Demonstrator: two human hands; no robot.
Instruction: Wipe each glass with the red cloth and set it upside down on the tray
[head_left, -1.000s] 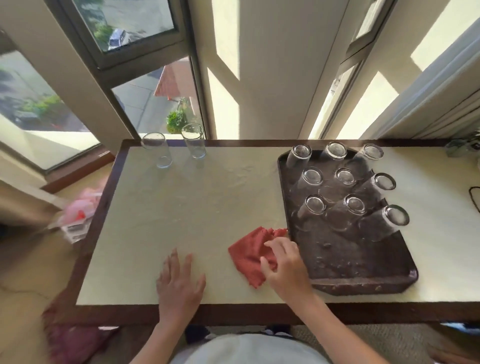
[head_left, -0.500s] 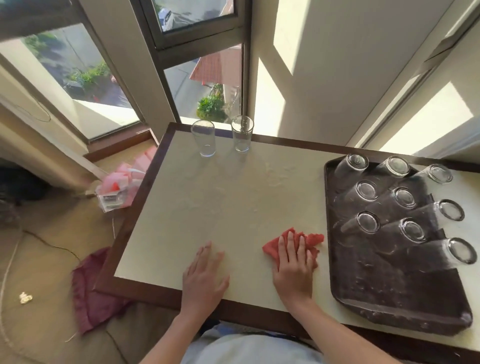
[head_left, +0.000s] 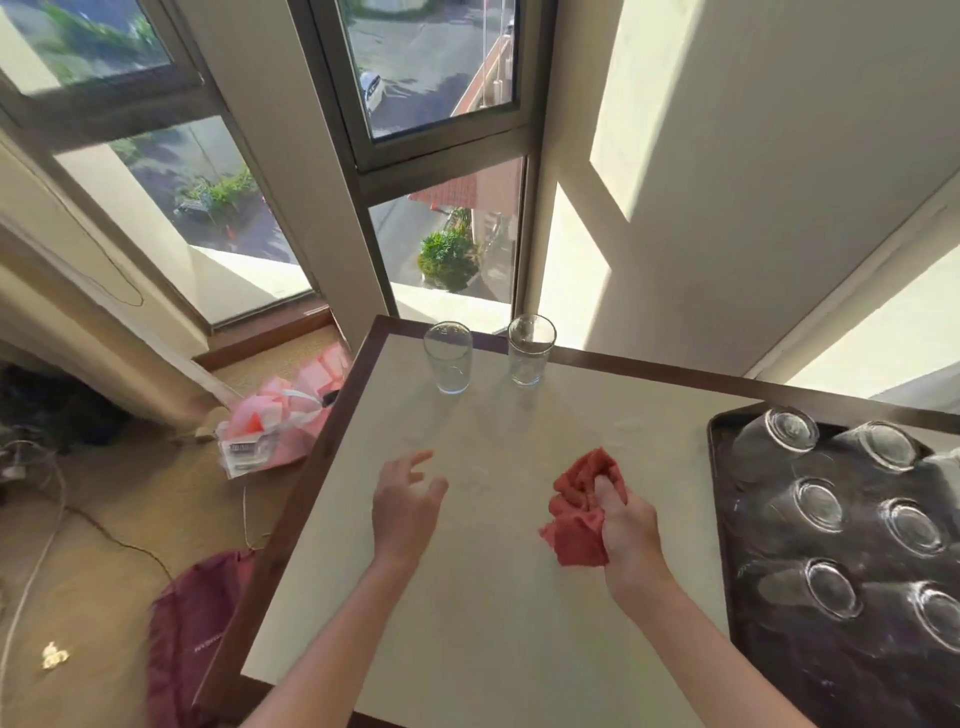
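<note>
On the floor at far left lie a crumpled dark maroon fabric bag (head_left: 192, 613) and, farther back, a pink plastic bag (head_left: 280, 415), both beside the cream-topped, dark-wood-edged table (head_left: 493, 649). Over the table's left half hovers the left hand (head_left: 405, 504), empty, its fingers loosely spread and pointing toward the far edge. Straight beyond it, at that far edge, stand the two clear, straight-sided drinking glasses still to be wiped: the left glass (head_left: 448, 358) and, just beside it but apart, the right glass (head_left: 531, 351). Both are upright, long axis vertical, mouths up. The left hand lies nearer to them than the other, and the left glass is the closer of the pair, so a forward reach by that hand looks like the natural pick-up. To the right, well apart from the left hand, the right hand (head_left: 628, 530) grips the bunched red cloth (head_left: 576, 509), lifted off the tabletop. At far right sits the dark, worn metal baking tray (head_left: 857, 675), carrying rows of inverted clear glasses (head_left: 818, 504), bases up.
</note>
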